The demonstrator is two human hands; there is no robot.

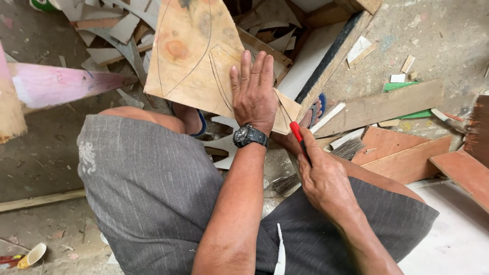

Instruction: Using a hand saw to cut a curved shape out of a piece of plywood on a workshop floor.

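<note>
Two hands (253, 91) (323, 178), one plywood sheet (191, 51), one red-handled knife (299, 136), one wristwatch (249, 136) (left wrist).

Tan plywood sheet (191, 56), orange-stained, dark curved lines; my cutter (299, 137), red and black; my watch (249, 136), black; shorts (153, 193), grey, possibly fine-striped; plank (61, 84), pink.

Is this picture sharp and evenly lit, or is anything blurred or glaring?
Head view: soft, even daylight, no harsh glare; the left hand on the plywood sheet and the right hand with the red-handled knife look sharp; the pink board at the left edge is blurred.
</note>
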